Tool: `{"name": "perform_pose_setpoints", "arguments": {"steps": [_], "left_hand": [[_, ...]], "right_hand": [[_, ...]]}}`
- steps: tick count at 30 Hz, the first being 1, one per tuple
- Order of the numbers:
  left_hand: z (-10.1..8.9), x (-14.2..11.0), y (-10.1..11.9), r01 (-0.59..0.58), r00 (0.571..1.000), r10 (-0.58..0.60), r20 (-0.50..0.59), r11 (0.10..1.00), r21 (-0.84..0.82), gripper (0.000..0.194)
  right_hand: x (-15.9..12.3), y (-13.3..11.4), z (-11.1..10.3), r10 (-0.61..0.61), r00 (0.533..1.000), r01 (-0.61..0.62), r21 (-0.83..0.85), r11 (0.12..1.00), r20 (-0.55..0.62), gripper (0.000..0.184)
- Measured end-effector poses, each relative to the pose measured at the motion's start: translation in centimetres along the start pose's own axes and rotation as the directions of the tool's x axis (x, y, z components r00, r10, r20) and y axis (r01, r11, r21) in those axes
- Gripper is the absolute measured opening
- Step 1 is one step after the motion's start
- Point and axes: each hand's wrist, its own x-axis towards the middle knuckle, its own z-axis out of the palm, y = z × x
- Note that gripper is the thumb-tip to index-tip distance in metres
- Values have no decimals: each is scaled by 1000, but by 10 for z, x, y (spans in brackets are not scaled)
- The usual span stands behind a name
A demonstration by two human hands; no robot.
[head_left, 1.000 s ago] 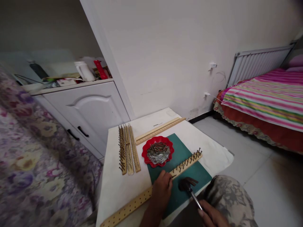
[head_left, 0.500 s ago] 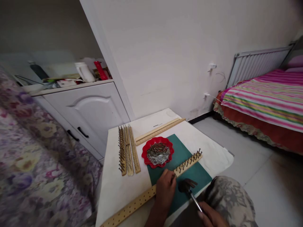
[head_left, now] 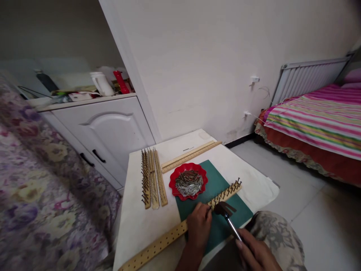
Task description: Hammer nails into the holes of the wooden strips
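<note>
A long wooden strip [head_left: 169, 238] with a row of holes lies slantwise across a green mat [head_left: 221, 195]. Dark nails [head_left: 229, 188] stand in its far end. My left hand [head_left: 199, 225] rests on the strip with its fingertips pinched at a hole, on a nail I can barely see. My right hand [head_left: 255, 253] grips the metal handle of a small claw hammer [head_left: 223, 209]. The hammer's black head hovers just right of my left fingertips, over the strip.
A red dish [head_left: 188, 184] full of nails sits behind the mat. Three nailed strips [head_left: 152, 177] lie at the left, and more plain strips [head_left: 190, 154] at the back. A white cabinet stands to the left, a striped bed [head_left: 316, 124] to the right, and my knee [head_left: 275, 229] by the table edge.
The hammer has swung up and forward, its head now close to my left fingertips. My left hand has shifted slightly right along the strip.
</note>
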Motion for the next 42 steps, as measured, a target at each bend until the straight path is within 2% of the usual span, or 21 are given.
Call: {"name": "perform_pose_setpoints", "arguments": {"steps": [4,8,12,14,17,22,30,35,42], "left_hand": [[0,0,1,1,1000,-1,12,1000,11,21],[1,-1,0,9,1000,-10,10,998,66,20],[1,-2,1,6,1000,-8,15,996,87,19],[0,-2,1,7,1000,-9,22,996,90,19],[0,-2,1,20,999,-23,36,996,83,20],[2,-2,-1,7,1000,-10,24,995,102,21],[2,-1,2,19,1000,-19,5,995,103,21],[1,-1,2,12,1000,-12,3,996,85,21],[2,-2,0,22,1000,-24,19,995,94,22]], "right_hand": [[7,-11,2,-45,999,44,-46,998,-11,38],[11,-9,5,-89,996,84,-149,985,-26,37],[15,-7,5,-100,995,103,-203,974,25,36],[15,-6,6,-93,995,100,-197,975,47,37],[15,-3,8,-72,997,73,-180,981,9,40],[16,-7,8,-16,1000,18,-50,999,25,40],[11,-17,1,41,998,-37,68,997,-48,35],[14,-16,5,30,997,-27,44,999,-67,33],[17,-17,11,10,1000,-10,3,1000,-26,33]]}}
